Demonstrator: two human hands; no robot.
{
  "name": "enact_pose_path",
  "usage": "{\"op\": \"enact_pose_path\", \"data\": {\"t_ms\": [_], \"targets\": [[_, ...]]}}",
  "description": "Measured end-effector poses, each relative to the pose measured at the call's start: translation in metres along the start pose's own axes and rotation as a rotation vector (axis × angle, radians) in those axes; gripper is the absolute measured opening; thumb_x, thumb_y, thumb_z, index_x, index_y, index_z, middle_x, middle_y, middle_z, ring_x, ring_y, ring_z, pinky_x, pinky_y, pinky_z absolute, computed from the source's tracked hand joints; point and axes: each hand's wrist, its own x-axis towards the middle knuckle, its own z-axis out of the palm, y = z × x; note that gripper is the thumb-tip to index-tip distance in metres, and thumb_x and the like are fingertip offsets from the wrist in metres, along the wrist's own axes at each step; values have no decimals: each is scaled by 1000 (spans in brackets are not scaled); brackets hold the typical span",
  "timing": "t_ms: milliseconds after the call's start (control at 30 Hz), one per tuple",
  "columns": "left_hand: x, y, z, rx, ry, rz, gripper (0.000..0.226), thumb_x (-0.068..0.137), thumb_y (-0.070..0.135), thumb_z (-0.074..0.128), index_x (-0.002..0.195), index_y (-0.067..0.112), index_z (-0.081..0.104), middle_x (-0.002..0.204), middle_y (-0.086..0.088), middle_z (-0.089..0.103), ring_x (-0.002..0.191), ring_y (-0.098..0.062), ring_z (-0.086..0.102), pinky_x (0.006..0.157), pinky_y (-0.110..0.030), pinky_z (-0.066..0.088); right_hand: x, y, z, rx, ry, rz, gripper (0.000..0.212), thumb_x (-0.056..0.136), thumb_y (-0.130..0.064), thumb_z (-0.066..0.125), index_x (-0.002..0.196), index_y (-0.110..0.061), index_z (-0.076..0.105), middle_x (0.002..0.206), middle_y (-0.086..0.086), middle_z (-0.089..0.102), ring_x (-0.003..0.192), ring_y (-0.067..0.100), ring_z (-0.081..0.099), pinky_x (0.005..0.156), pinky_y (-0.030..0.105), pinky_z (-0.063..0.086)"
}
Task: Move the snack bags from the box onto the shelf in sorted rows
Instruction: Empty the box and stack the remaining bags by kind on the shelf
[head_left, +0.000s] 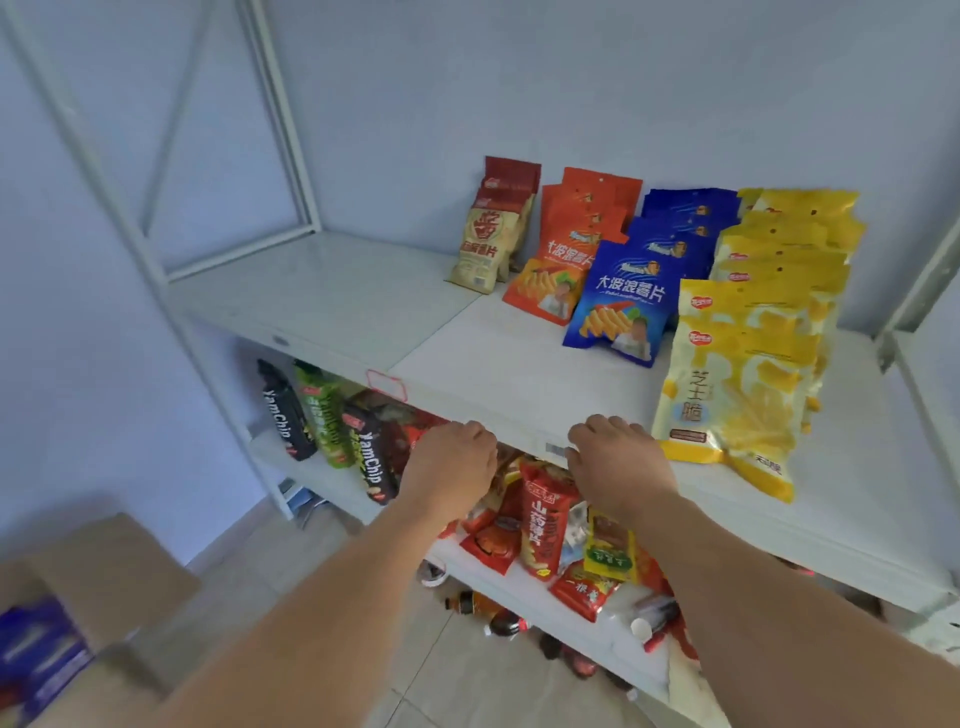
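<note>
On the white shelf (337, 291) stand sorted rows of snack bags: beige and red bags (491, 244), orange bags (569, 254), blue bags (631, 296) and yellow bags (748, 364). My left hand (457, 462) and my right hand (613, 457) hover at the shelf's front edge, fingers curled downward, with nothing in them. The cardboard box (104, 582) sits at the lower left, with a blue bag (36, 649) showing inside.
The lower shelf (483, 564) holds YamChip bags (363, 452) and a pile of mixed red snack packs (545, 519). Bottles (498, 618) lie on the tiled floor below. Metal uprights frame the shelf at left and right. The shelf's left half is bare.
</note>
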Motion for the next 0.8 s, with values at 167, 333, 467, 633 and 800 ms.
{"op": "enact_pose_path", "data": {"t_ms": [167,333,467,633,800], "targets": [[-81,-69,-3,20,-69,-137,33,105,32,34,113,18,64,111,1,66,98,-20,61,80,-32,47,16,-91,8,-20,-62,-161,25,103,-27,39,119,-22,58,118,1,59,111,23,55,95,36,44],[-187,-145,-9,65,-165,-252,33,104,30,37,117,15,63,116,-3,66,108,-25,62,86,-37,45,21,-220,27,-44,-113,-346,24,103,-28,40,120,-22,56,117,1,58,108,22,55,90,35,44],[-287,-213,-7,77,-207,-408,32,103,24,39,118,12,65,115,-5,66,107,-29,63,85,-39,47,16,-340,42,-34,-162,-490,27,103,-29,39,124,-20,56,120,4,58,112,26,56,90,38,45],[-400,-295,-7,122,-291,-542,33,104,22,35,120,14,63,118,-6,63,106,-30,59,86,-39,42,9,-480,57,-16,-146,-685,27,104,-31,38,119,-20,57,120,3,60,111,25,57,87,36,45],[-495,-354,-3,94,-316,-733,28,103,25,39,114,17,63,118,-3,64,105,-26,61,87,-37,43,13,-596,78,62,-169,-835,28,104,-33,36,115,-19,57,114,3,61,105,24,58,82,35,43]]}}
